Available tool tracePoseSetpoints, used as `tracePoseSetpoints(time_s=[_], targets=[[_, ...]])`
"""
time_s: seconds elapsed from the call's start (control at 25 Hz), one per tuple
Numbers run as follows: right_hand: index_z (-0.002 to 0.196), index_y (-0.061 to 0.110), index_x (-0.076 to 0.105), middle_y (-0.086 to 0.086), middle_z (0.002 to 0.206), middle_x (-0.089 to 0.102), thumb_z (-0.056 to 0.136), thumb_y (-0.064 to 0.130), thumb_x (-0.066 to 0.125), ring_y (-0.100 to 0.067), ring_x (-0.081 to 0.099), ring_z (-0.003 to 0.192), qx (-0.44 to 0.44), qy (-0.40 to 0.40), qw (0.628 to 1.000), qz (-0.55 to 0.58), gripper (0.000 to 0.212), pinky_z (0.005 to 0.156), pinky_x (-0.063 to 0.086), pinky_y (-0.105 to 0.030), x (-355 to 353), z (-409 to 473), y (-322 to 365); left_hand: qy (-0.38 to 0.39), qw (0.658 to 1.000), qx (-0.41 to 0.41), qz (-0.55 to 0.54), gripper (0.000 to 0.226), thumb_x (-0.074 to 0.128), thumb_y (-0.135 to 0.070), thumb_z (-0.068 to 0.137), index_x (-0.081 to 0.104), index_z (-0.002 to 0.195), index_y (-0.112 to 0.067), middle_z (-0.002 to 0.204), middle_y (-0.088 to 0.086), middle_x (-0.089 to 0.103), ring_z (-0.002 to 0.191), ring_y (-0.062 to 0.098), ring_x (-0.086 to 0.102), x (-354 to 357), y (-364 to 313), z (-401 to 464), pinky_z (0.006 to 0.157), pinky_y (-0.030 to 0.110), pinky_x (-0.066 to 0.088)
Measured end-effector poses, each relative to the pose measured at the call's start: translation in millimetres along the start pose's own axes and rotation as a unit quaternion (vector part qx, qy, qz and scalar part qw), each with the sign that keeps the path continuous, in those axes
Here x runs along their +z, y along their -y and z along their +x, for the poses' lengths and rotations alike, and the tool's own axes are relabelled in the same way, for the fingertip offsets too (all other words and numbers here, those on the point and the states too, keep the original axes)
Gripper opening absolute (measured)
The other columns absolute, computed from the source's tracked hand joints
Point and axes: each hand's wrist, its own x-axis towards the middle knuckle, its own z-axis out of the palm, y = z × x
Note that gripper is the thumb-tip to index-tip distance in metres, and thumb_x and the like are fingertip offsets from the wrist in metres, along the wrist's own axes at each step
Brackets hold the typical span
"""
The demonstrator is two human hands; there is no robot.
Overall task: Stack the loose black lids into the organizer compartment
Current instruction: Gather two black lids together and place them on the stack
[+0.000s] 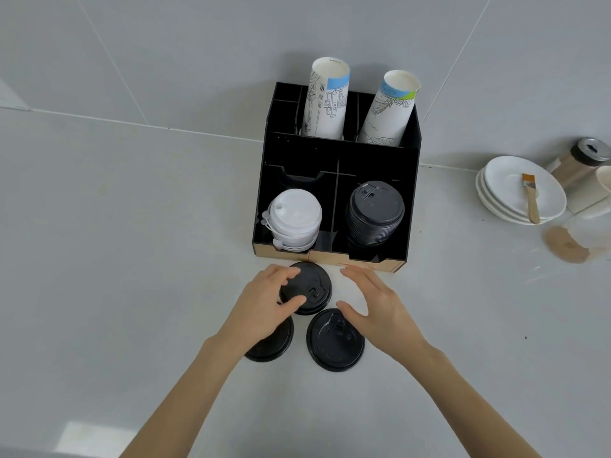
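A black organizer point(377, 160) stands against the wall on the white counter. Its front right compartment holds a stack of black lids point(375, 213); the front left one holds white lids point(294, 216). Three loose black lids lie in front of it. My left hand point(264, 302) grips the farthest one point(312, 289), thumb and fingers around its rim. Another lid point(274, 342) lies partly hidden under that hand and wrist. The third lid point(334, 342) lies flat beside my right hand point(377, 309), which hovers open with spread fingers, thumb over that lid's edge.
Two stacks of paper cups point(327, 100) lean in the organizer's back compartments. At the right stand stacked white saucers point(509, 186) with a small brush point(530, 196) on top, a shaker jar point(578, 160), and a brown spill point(565, 247) on the counter.
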Motion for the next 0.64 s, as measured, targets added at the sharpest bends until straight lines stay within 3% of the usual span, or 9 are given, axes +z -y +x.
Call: tracePoseSetpoints(time_s=[0.24,0.44,0.64], targets=[[0.131,0.021,0.036,0.004,0.140,0.039,0.084,0.029,0.057,-0.015,0.041,0.126,0.055,0.062,0.996,-0.018,0.052,0.103,0.040,-0.032,14.6,-27.3,-11.2,0.069,0.997,0.008,0.040,0.049,0.057,-0.030,0.084,0.041,0.130,-0.020,0.132,-0.001,0.048,0.118,0.015,0.048,27.9,-0.3,-17.3,0.103,0.032,0.037],[0.133,0.023,0.032,0.005,0.141,0.035,0.081,0.034,0.059,-0.014,0.037,0.128,0.085,0.083,0.992,-0.033,0.060,0.102,0.040,-0.030,18.6,-43.8,-14.3,0.096,0.986,0.013,0.136,0.054,0.051,-0.037,0.086,0.033,0.135,-0.023,0.137,-0.004,0.041,0.126,0.015,0.038,43.5,0.3,-25.5,0.109,0.032,0.021],[0.136,0.023,0.026,0.005,0.143,0.033,0.080,0.032,0.060,-0.014,0.031,0.130,0.091,0.097,0.990,-0.052,0.065,0.101,0.039,-0.029,21.3,-49.2,-13.0,0.106,0.975,0.021,0.194,0.058,0.049,-0.041,0.086,0.028,0.138,-0.023,0.140,-0.005,0.038,0.128,0.015,0.033,50.4,1.7,-28.1,0.109,0.030,0.015]])
